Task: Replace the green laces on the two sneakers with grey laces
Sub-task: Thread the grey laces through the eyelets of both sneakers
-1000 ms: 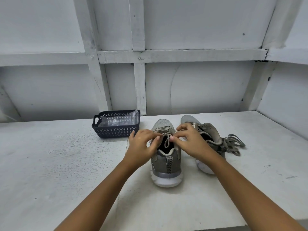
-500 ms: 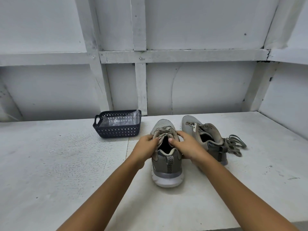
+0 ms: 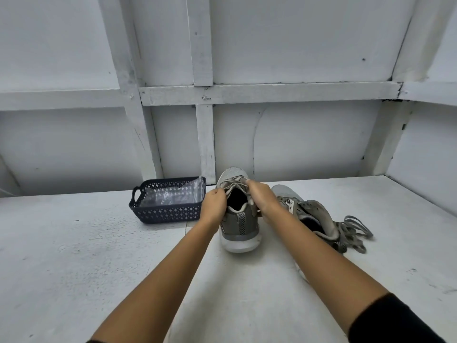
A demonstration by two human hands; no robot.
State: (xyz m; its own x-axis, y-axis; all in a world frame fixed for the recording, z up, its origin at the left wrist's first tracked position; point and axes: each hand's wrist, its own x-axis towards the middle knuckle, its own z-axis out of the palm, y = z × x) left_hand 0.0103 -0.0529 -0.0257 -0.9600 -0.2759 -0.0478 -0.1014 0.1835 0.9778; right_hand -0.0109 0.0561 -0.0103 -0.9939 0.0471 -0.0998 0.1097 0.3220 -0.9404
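Note:
Two grey sneakers stand on the white table. The left sneaker (image 3: 238, 219) points away from me, heel toward me, with pale lace crossings over its tongue. My left hand (image 3: 214, 203) pinches the lace at the shoe's left edge. My right hand (image 3: 261, 196) grips the lace and the upper on the right side. The right sneaker (image 3: 311, 214) lies tilted behind my right forearm, its tongue pulled open and no lace in it. A loose bundle of grey-green laces (image 3: 353, 231) lies just right of that shoe.
A dark blue perforated basket (image 3: 170, 211) with a clear plastic bag inside sits left of the shoes near the back wall. White board walls close off the table at the back and on the right.
Both hands have slid a little toward the toe of the left sneaker and now hold the lace higher up; the view has shifted slightly.

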